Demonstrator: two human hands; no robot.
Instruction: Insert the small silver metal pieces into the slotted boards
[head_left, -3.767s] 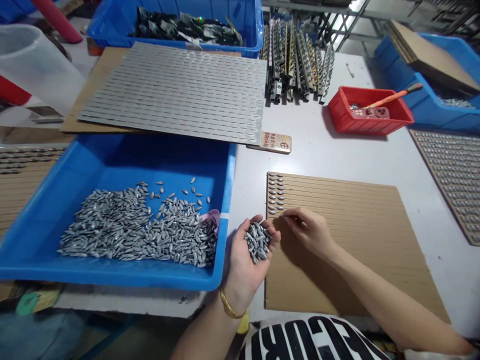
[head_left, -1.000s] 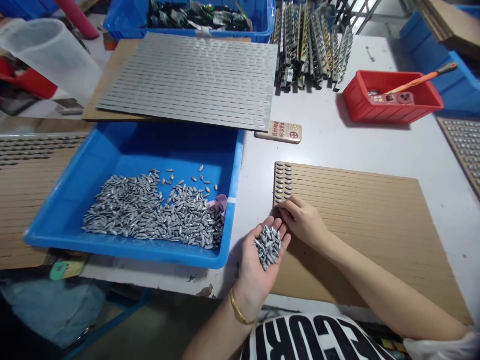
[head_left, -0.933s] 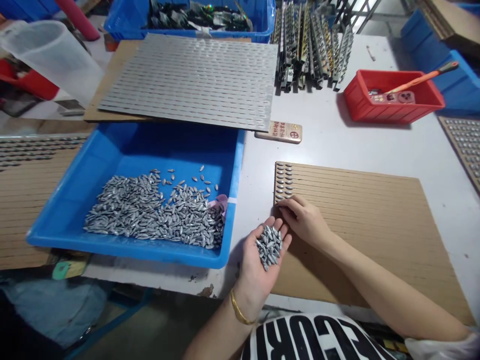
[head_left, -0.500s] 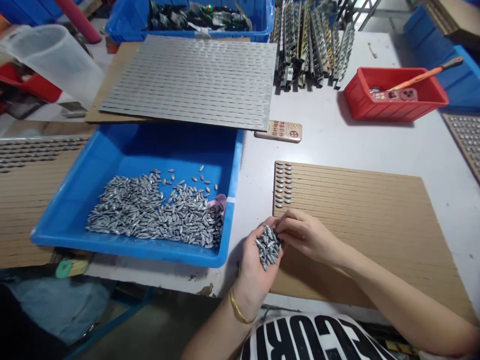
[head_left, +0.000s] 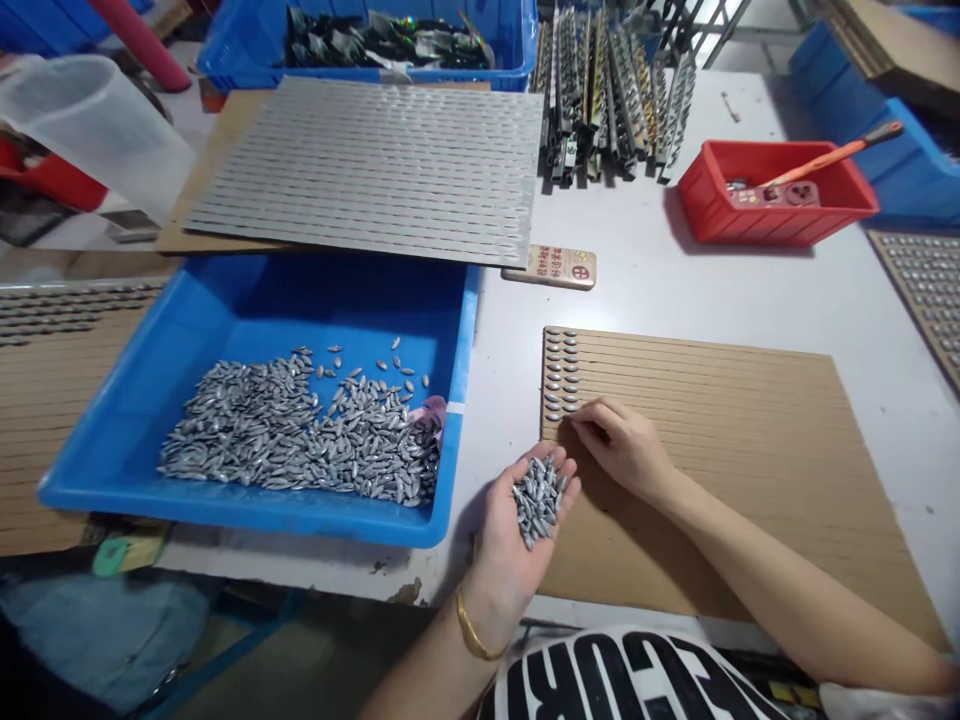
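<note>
Silver pellets (head_left: 536, 496) in left hand (head_left: 505, 552); one board (head_left: 750, 470) under right hand (head_left: 627, 451).

We hold our left hand (head_left: 525, 515) palm up and cupped, fingers half extended, forearm entering from below. Our right hand (head_left: 626, 450) lies palm down, fingers curled, tips drawn together just ahead of the left fingertips; its forearm extends to the right.

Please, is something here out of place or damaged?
A pink scrap lies among the metal pieces in the blue tray's near right corner and looks foreign there. The table edge below that corner is chipped.
</note>
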